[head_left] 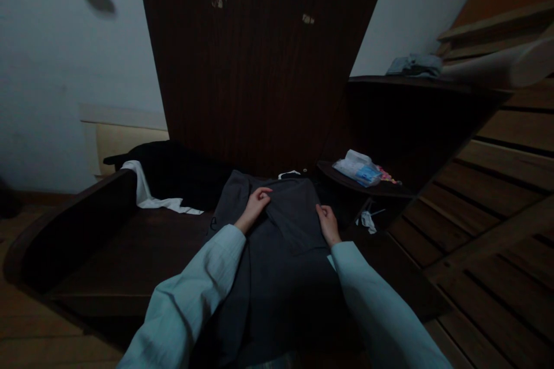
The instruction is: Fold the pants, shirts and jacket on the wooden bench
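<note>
A dark grey garment [285, 265] lies spread over the dark wooden bench and hangs down toward me; its exact kind is hard to make out in the dim light. Near its upper middle, my left hand [258, 206] pinches a fold of the cloth between curled fingers. My right hand [328, 222] is closed on the garment's right edge, thumb on top. Between the two hands a flap of the cloth lies folded over at an angle. A small dark cord loop shows at the left edge.
Black clothing [173, 170] and a white cloth [147, 190] lie on the bench [99, 253] to the left. A corner shelf [372, 187] at right carries a clear plastic packet [357, 168]. Folded cloth [414, 65] sits on the top shelf. A tall dark wood panel [259, 69] stands behind.
</note>
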A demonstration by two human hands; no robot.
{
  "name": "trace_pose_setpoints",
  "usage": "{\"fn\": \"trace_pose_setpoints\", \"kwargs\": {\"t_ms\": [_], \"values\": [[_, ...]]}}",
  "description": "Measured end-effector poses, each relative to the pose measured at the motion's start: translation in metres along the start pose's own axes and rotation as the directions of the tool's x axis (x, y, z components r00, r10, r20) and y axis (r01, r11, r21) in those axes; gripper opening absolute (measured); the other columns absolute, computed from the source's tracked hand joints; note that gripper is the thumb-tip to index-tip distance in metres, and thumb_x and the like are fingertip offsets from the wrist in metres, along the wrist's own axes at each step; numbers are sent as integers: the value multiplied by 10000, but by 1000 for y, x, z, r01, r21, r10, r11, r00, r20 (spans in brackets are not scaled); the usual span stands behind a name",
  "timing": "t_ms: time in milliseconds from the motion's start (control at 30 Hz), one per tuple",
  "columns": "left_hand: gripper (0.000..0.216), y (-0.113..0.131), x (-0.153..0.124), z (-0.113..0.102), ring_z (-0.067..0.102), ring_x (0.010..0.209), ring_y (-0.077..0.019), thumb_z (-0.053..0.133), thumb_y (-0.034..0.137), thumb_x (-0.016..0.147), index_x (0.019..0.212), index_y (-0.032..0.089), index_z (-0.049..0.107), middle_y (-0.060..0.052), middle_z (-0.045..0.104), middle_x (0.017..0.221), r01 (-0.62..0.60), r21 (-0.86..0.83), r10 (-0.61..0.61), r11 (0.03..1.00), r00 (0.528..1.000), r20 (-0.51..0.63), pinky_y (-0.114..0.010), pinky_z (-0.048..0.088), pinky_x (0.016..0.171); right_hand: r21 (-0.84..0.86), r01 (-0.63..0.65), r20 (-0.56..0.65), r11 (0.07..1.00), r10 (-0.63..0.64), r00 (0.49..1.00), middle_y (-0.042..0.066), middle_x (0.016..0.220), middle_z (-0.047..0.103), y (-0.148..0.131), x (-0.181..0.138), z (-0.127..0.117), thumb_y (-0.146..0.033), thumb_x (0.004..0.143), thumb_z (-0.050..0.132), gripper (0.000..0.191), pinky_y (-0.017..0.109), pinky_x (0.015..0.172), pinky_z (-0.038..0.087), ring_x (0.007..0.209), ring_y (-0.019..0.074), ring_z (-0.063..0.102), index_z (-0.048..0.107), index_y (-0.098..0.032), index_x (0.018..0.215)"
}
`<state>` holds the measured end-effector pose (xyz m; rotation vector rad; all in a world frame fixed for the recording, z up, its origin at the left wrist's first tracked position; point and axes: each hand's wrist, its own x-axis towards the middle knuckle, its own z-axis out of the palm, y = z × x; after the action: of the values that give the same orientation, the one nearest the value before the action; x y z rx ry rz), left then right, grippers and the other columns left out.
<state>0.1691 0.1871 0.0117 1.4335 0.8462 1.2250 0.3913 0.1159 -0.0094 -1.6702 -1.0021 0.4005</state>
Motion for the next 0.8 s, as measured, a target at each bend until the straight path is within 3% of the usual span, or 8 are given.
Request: {"fn": "trace_pose_setpoints", "kwargs": {"t_ms": [133,267,367,467,533,600,700,800], "values": [[217,8,-6,-2,465,582,-92,439,130,628,762,149,609,29,510,610,16,-38,-16,999,1000,0,-171,348,532,23,-14,30,1000,14,999,41,695,579,-3,-2,-3,-678,612,388,511,270,626,393,718,201,539,503,-195,731],[182,5,-6,-4,500,597,-115,428,142,663,659,138,609,4,557,605,3,329,4,944,1000,-20,-193,370,559,95,-45,59,994,40,997,21,675,550,-8,0,-6,-684,550,444,515,263,623,393,703,186,517,500,-192,691],[188,1,-7,-6,541,665,-134,443,152,699,689,143,631,-20,608,680,-43,576,32,817,999,29,-212,395,630,122,-90,214,988,62,975,-9,644,524,-13,2,-13,-634,533,515,463,246,574,390,639,153,507,487,-196,680],[176,-1,-10,-7,558,763,-159,480,128,689,719,152,651,-48,624,794,-72,644,25,762,996,83,-238,402,718,-15,-131,405,991,126,906,-18,627,517,-15,2,-29,-552,584,547,384,243,512,381,576,140,502,485,-199,722],[198,-1,-11,-7,557,817,-176,478,135,705,780,161,659,-65,613,869,-104,720,12,686,991,132,-255,403,751,-155,-14,369,988,71,927,1,674,534,-17,-6,-42,-471,586,596,341,268,552,408,616,155,521,491,-194,755],[228,-1,-12,-7,557,847,-184,456,153,735,842,170,657,-73,601,910,-135,783,-11,607,984,178,-264,407,762,-274,217,277,937,-139,951,28,760,544,-20,-22,-52,-390,593,628,307,304,656,432,712,175,534,500,-189,787],[245,-1,-12,-6,555,868,-184,438,158,755,871,176,652,-71,597,917,-145,799,-34,583,979,203,-263,406,783,-269,546,435,794,-405,804,42,859,540,-28,-56,-53,-340,682,590,244,303,746,432,801,169,533,516,-193,863],[246,-2,-11,-6,550,883,-180,435,154,758,875,178,650,-66,595,923,-141,793,-36,593,979,201,-258,398,807,-149,696,676,702,-442,590,50,947,545,-35,-86,-39,-314,720,585,253,285,789,429,882,165,529,524,-203,939]]}}
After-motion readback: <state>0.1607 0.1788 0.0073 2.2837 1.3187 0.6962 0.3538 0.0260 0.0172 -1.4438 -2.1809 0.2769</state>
